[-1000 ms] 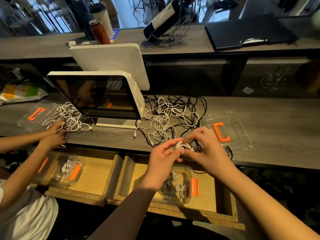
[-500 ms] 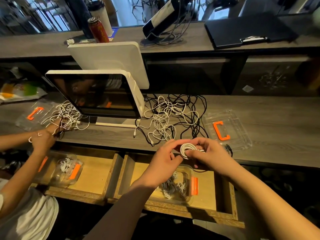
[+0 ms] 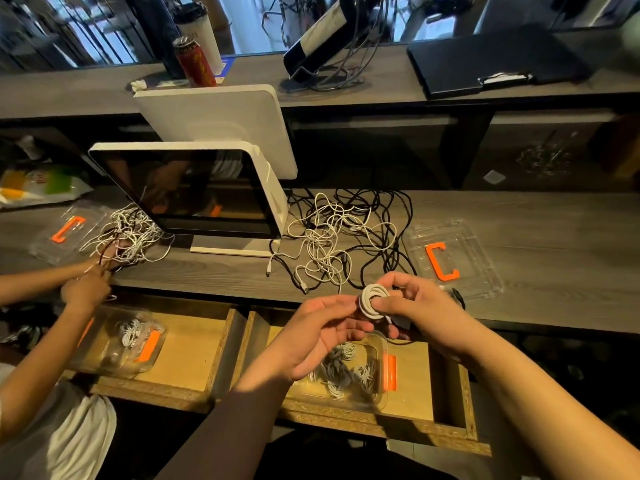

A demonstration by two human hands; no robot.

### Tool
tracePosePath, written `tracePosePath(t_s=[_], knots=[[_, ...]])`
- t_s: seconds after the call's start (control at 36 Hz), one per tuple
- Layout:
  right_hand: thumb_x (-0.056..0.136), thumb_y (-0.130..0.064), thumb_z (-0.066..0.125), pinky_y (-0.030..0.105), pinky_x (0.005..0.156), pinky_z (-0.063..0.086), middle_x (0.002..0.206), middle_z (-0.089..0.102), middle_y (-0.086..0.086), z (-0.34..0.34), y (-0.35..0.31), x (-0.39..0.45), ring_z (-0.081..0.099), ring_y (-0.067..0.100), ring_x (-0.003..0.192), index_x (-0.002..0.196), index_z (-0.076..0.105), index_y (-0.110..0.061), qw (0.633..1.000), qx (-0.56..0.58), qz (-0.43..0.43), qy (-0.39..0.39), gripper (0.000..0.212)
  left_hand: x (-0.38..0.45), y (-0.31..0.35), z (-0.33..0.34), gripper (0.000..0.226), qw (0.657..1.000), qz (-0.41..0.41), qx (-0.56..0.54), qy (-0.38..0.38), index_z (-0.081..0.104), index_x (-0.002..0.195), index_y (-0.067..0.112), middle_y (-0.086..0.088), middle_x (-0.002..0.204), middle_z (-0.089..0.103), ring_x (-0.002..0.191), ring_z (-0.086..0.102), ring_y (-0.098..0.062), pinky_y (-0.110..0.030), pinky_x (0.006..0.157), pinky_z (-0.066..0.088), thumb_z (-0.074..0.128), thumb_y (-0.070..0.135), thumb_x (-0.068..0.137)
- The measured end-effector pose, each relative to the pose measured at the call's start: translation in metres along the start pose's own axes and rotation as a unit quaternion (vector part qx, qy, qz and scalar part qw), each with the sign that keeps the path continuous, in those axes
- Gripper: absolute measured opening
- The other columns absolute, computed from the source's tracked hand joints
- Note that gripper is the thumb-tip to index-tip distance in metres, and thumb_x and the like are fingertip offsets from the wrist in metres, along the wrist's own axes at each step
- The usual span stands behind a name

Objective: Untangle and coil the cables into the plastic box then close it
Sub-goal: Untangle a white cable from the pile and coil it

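Coil [image 3: 373,301] of white cable, light and springy, pinched in my right hand [image 3: 420,306] above the plastic box [image 3: 381,344]; left hand [image 3: 320,336] loosely spread, fingertips steadying. I'd squeeze across the loops or they'll spring.

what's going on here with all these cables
A person is sorting cables at a counter. The right hand pinches a coiled white cable, with the left hand at it too, above an open plastic box in a drawer that already holds coils. A tangle of cables waits on the counter beside the lid. Another person's hands work a second pile.
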State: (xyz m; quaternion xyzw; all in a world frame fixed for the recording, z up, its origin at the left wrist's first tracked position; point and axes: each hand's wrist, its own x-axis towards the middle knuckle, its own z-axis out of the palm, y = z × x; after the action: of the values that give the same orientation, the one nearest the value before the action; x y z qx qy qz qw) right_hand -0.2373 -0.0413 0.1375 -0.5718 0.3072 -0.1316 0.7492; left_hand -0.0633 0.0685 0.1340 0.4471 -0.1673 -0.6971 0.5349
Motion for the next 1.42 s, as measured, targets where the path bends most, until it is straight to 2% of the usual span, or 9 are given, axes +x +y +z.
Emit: tracePosePath(t_s=[0.22, 0.39, 0.5, 0.58, 0.69, 0.83, 1.11, 1.31, 1.42], knots=[[0.093, -0.013, 0.065, 0.022, 0.046, 0.041, 0.082, 0.065, 0.015, 0.004, 0.002, 0.0, 0.054, 0.016, 0.054, 0.108, 0.06, -0.004, 0.997, -0.071, 0.03, -0.024, 0.018, 0.001, -0.002, -0.012, 0.024, 0.982, 0.014, 0.181, 0.057, 0.068, 0.111, -0.004, -0.011, 0.081, 0.073, 0.072, 0.068, -0.014, -0.021, 0.07, 0.055, 0.067, 0.001, 0.087], [0.094, -0.017, 0.066, 0.016, 0.043, 0.04, 0.077, 0.066, 0.006, 0.01, 0.008, 0.003, 0.054, 0.001, 0.048, 0.106, 0.056, -0.004, 0.977, -0.202, 0.064, -0.001, 0.02, 0.004, -0.005, -0.006, 0.02, 0.902, 0.055, 0.408, 0.128, 0.077, 0.093, 0.024, -0.005, 0.088, 0.077, 0.08, 0.072, -0.017, -0.028, 0.078, 0.059, 0.072, 0.004, 0.089], [0.094, -0.022, 0.066, 0.019, 0.043, 0.04, 0.075, 0.066, 0.005, 0.014, 0.008, 0.007, 0.053, 0.005, 0.048, 0.104, 0.058, -0.009, 0.979, -0.197, 0.045, 0.032, 0.018, 0.009, -0.006, -0.006, 0.024, 0.879, 0.087, 0.435, 0.175, 0.077, 0.088, 0.036, 0.005, 0.082, 0.076, 0.076, 0.07, -0.015, -0.037, 0.073, 0.057, 0.075, 0.012, 0.088], [0.095, -0.027, 0.064, 0.022, 0.043, 0.039, 0.073, 0.064, 0.002, 0.011, 0.008, 0.005, 0.051, 0.012, 0.05, 0.105, 0.061, -0.015, 0.981, -0.189, 0.041, 0.001, 0.016, 0.006, 0.0, -0.007, 0.021, 0.877, 0.083, 0.447, 0.154, 0.077, 0.09, 0.034, 0.013, 0.078, 0.075, 0.073, 0.068, -0.005, -0.025, 0.07, 0.055, 0.074, 0.014, 0.089], [0.094, -0.021, 0.066, 0.025, 0.046, 0.04, 0.076, 0.065, 0.003, 0.011, 0.016, -0.001, 0.051, 0.016, 0.054, 0.107, 0.062, -0.017, 0.983, -0.174, 0.046, -0.024, 0.014, 0.001, 0.001, -0.009, 0.018, 0.878, 0.066, 0.457, 0.128, 0.078, 0.091, 0.032, 0.002, 0.086, 0.077, 0.087, 0.07, -0.029, -0.043, 0.082, 0.057, 0.074, 0.014, 0.089], [0.092, -0.018, 0.066, 0.023, 0.044, 0.038, 0.074, 0.064, 0.004, 0.016, 0.023, -0.001, 0.05, 0.013, 0.051, 0.105, 0.062, -0.012, 0.991, -0.122, 0.058, 0.012, 0.014, 0.005, 0.0, -0.01, 0.027, 0.862, 0.081, 0.483, 0.134, 0.074, 0.084, 0.042, 0.008, 0.083, 0.075, 0.078, 0.068, -0.022, -0.044, 0.078, 0.056, 0.073, 0.015, 0.09], [0.094, -0.01, 0.06, 0.025, 0.043, 0.036, 0.063, 0.059, 0.006, 0.022, 0.023, 0.008, 0.046, 0.014, 0.045, 0.096, 0.062, -0.007, 0.992, -0.031, 0.09, 0.08, 0.004, 0.011, -0.004, -0.005, 0.018, 0.746, 0.21, 0.615, 0.147, 0.076, 0.109, 0.022, 0.016, 0.097, 0.064, 0.097, 0.055, 0.001, -0.008, 0.082, 0.041, 0.063, 0.016, 0.097], [0.092, -0.015, 0.066, 0.031, 0.059, 0.048, 0.083, 0.069, 0.011, 0.02, 0.028, 0.007, 0.059, 0.02, 0.067, 0.101, 0.065, -0.016, 0.992, -0.069, 0.016, 0.101, 0.009, 0.009, 0.0, -0.01, 0.037, 0.857, 0.106, 0.433, 0.259, 0.049, 0.128, 0.04, 0.017, 0.115, 0.057, 0.094, 0.063, -0.001, -0.018, 0.074, 0.05, 0.064, 0.029, 0.096], [0.091, -0.019, 0.069, 0.029, 0.057, 0.046, 0.091, 0.069, 0.017, 0.02, 0.036, 0.007, 0.059, 0.018, 0.065, 0.104, 0.065, -0.016, 0.994, -0.075, 0.016, 0.072, 0.014, 0.008, 0.001, -0.022, 0.02, 0.918, 0.067, 0.36, 0.152, 0.065, 0.117, 0.024, -0.002, 0.095, 0.073, 0.085, 0.071, -0.013, -0.028, 0.079, 0.056, 0.065, 0.025, 0.097]])
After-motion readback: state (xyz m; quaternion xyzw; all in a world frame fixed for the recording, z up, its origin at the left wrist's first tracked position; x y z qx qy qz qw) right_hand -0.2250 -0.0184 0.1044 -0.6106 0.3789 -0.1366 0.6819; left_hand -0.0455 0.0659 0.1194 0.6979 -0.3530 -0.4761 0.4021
